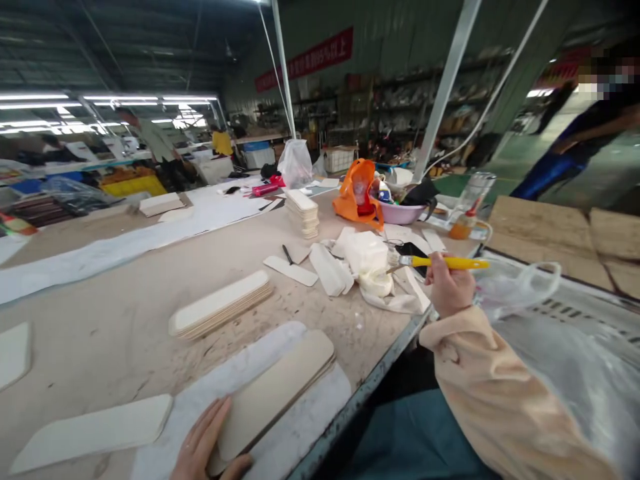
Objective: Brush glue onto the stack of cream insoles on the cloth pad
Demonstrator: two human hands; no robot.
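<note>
My right hand is closed around the yellow handle of a paintbrush. The bristles point left, beside a white block-like container and a pale, creamy mass at its foot. My left hand rests with fingers apart on the near end of a stack of beige rounded boards. Under that stack lies a white sheet. A second stack of long rounded pieces sits farther off. Single flat pieces lie at the left.
A taller stack stands near an orange bag and a pinkish basin of items. A bottle with orange liquid is by the table edge. Plastic wrap lies at right. Other people stand beyond.
</note>
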